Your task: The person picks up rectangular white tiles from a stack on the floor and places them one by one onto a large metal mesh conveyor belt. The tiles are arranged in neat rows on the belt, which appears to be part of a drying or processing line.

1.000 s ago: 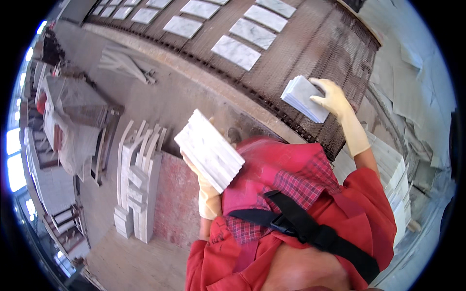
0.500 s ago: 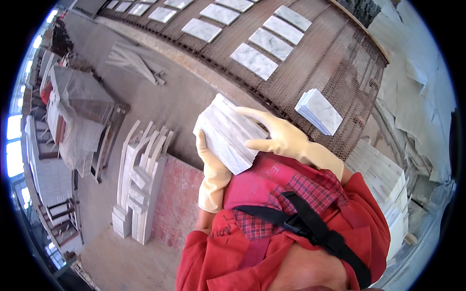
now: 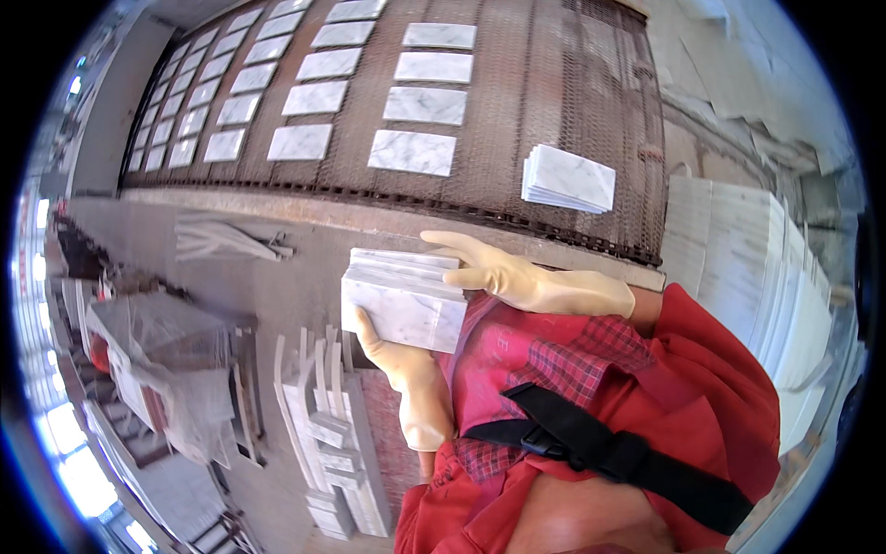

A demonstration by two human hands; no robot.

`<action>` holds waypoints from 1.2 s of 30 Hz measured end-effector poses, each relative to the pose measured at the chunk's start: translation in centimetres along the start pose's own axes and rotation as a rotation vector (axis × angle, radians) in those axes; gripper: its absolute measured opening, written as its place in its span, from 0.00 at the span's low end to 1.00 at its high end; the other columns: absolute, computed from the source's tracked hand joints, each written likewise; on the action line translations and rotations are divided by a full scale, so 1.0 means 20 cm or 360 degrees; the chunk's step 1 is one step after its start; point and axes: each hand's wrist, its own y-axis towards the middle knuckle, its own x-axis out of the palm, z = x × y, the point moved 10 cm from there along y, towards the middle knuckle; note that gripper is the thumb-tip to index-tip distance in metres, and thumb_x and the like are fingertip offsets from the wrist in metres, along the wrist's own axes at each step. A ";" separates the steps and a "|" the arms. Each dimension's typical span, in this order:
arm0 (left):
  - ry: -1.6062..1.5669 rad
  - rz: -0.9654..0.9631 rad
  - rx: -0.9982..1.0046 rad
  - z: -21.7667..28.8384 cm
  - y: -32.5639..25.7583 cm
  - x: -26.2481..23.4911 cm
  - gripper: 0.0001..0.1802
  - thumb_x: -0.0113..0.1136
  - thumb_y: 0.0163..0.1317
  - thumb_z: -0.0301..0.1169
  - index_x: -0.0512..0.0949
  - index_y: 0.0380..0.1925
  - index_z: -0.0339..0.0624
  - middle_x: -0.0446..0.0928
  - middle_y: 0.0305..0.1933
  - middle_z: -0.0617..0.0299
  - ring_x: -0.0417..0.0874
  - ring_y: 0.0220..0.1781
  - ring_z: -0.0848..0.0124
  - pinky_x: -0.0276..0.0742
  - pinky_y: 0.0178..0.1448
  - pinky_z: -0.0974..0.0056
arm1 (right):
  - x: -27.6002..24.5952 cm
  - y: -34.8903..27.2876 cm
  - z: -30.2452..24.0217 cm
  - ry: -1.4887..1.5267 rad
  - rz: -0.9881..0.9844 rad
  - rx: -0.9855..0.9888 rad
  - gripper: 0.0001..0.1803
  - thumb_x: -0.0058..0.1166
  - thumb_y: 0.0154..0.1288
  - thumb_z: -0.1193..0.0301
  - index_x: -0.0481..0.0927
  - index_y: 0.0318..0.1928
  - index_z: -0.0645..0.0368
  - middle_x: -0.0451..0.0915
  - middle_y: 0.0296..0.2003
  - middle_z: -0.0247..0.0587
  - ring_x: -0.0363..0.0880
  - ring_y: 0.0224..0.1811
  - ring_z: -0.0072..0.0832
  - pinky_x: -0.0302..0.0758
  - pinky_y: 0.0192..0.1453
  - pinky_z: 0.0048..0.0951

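Observation:
A stack of white, grey-veined marble tiles [image 3: 406, 314] is held in front of my body, its layered edges facing up and its broad face turned toward me. My left hand [image 3: 401, 374], in a cream rubber glove, grips the stack from below, thumb lying on the face. My right hand [image 3: 503, 277], gloved the same way, holds the right end, with its fingers spread over the upper edges. Beyond the hands, a brown mesh conveyor [image 3: 526, 92] carries spaced rows of marble tiles [image 3: 413, 152]. Near its front right corner lies another small tile stack [image 3: 572, 180].
Pale stone strips and blocks [image 3: 328, 434] stand at lower left beside a red board [image 3: 388, 429]. Farther left is a plastic-wrapped pallet load [image 3: 175, 360]. Long strips [image 3: 226, 238] lie on the floor near the conveyor. Large pale slabs [image 3: 738, 240] are stacked at right.
My view has turned, so the conveyor now runs nearly level and shows more tile rows. The held stack has tilted, showing more of its front face; both hands stay on it.

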 end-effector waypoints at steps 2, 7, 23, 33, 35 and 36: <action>-0.0050 0.0003 0.0007 0.01 0.04 0.04 0.45 0.60 0.74 0.64 0.72 0.79 0.44 0.75 0.79 0.53 0.76 0.77 0.52 0.70 0.82 0.45 | -0.02 -0.01 -0.04 0.0057 0.0020 -0.0157 0.63 0.67 0.71 0.36 0.48 0.89 0.58 0.59 0.84 0.61 0.56 0.88 0.46 0.52 0.90 0.47; -0.0051 -0.0182 0.0052 -0.01 0.08 0.32 0.42 0.63 0.74 0.58 0.72 0.78 0.44 0.75 0.79 0.52 0.76 0.78 0.52 0.70 0.83 0.43 | -0.16 -0.02 -0.15 0.0345 0.0119 -0.0287 0.69 0.70 0.66 0.34 0.44 0.89 0.59 0.56 0.85 0.59 0.54 0.88 0.47 0.53 0.89 0.49; 0.0627 -0.1030 -0.0594 -1.04 -0.05 1.55 0.35 0.68 0.77 0.43 0.74 0.74 0.30 0.77 0.77 0.46 0.76 0.79 0.56 0.67 0.86 0.49 | -1.44 -0.73 -0.42 0.0888 0.1542 -0.0860 0.33 0.57 0.81 0.59 0.71 0.81 0.53 0.78 0.74 0.49 0.79 0.74 0.38 0.74 0.80 0.40; 0.0363 -0.0823 -0.1623 -2.07 -0.04 1.77 0.34 0.68 0.77 0.34 0.70 0.79 0.45 0.72 0.82 0.52 0.69 0.84 0.48 0.60 0.86 0.26 | -2.12 -1.18 -0.11 0.1189 0.2212 -0.0690 0.33 0.69 0.75 0.56 0.79 0.74 0.57 0.83 0.66 0.57 0.83 0.68 0.42 0.77 0.74 0.42; 0.0388 -0.0681 -0.1684 -2.18 -0.05 1.74 0.32 0.68 0.77 0.35 0.71 0.77 0.47 0.75 0.80 0.51 0.71 0.82 0.48 0.63 0.83 0.23 | -2.23 -1.23 0.00 0.1237 0.2286 -0.0621 0.33 0.69 0.75 0.55 0.80 0.72 0.59 0.83 0.66 0.58 0.85 0.64 0.41 0.80 0.71 0.42; 0.0382 -0.0651 -0.1698 -2.22 -0.06 1.74 0.31 0.68 0.77 0.36 0.72 0.77 0.46 0.75 0.79 0.51 0.72 0.82 0.48 0.65 0.83 0.25 | -2.26 -1.24 0.03 0.1244 0.2298 -0.0583 0.33 0.69 0.75 0.55 0.79 0.73 0.59 0.83 0.66 0.58 0.85 0.64 0.41 0.81 0.70 0.42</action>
